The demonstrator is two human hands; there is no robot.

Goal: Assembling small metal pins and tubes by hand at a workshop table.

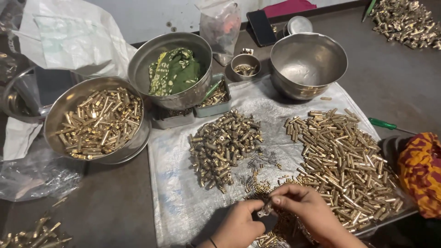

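Between both hands sits a small brass piece (265,210), pinched by the left hand (239,225) and right hand (312,213); fingertip grip should stay firm, with the brass pile (344,160) just beyond the right hand.

Brass pins (342,160) are looking shiny and golden, steel bowls (308,64) are gleaming smooth, the woven plastic sheet (183,183) is showing rough, and the tabletop (395,87) is staying matt.
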